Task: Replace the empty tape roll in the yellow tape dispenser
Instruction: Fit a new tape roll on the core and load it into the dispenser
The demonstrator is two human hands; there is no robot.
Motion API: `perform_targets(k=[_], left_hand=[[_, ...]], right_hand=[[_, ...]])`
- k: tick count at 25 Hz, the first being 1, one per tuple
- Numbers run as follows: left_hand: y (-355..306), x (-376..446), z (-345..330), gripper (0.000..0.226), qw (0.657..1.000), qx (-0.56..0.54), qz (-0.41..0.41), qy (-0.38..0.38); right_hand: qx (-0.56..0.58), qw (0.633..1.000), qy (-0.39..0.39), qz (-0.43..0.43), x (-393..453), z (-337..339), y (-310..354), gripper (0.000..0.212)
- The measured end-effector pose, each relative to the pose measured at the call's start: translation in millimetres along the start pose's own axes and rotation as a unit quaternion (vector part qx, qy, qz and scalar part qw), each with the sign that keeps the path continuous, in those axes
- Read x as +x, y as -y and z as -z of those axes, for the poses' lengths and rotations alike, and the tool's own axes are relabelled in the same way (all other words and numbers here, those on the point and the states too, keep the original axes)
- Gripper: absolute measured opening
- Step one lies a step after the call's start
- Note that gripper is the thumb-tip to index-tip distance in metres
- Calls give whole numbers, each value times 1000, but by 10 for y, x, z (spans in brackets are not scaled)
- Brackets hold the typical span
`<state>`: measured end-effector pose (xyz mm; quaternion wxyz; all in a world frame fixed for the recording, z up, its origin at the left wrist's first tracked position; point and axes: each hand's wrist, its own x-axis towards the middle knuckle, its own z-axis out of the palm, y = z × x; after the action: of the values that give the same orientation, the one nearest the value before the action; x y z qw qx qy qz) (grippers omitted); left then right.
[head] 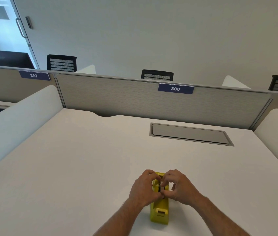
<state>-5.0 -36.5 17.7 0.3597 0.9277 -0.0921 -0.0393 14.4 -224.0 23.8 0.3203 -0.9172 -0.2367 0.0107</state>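
The yellow tape dispenser [160,211] stands on the white desk [87,160] near its front edge, cutter end toward me. My left hand [143,188] wraps the dispenser's left side at the roll slot. My right hand [177,186] presses in from the right, its fingertips pinched on a small dark part in the slot [160,188]. Both hands hide most of the roll area, so I cannot tell what sits in it. No spare tape roll is in view.
A grey flip cover [190,134] is set into the desk at the back right. A grey partition [135,99] labelled 306 closes the far edge, and white side dividers [15,120] flank the desk. Black chairs [157,75] stand beyond.
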Motion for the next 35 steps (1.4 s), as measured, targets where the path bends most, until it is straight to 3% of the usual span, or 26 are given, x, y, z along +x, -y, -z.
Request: perform_targets(k=[16,29,35], left_hand=[[2,0,-2,48,1000,0,0,-2],[-10,4,23,54,1000,6,2,8],[-26,3,15,48,1000,4,1,1]], right_hand=[[4,1000,-22,12,-3,40,25,10],[-49,999,6,17,4,48,52,32],[-26,999,-14,17,27,46,68,15]])
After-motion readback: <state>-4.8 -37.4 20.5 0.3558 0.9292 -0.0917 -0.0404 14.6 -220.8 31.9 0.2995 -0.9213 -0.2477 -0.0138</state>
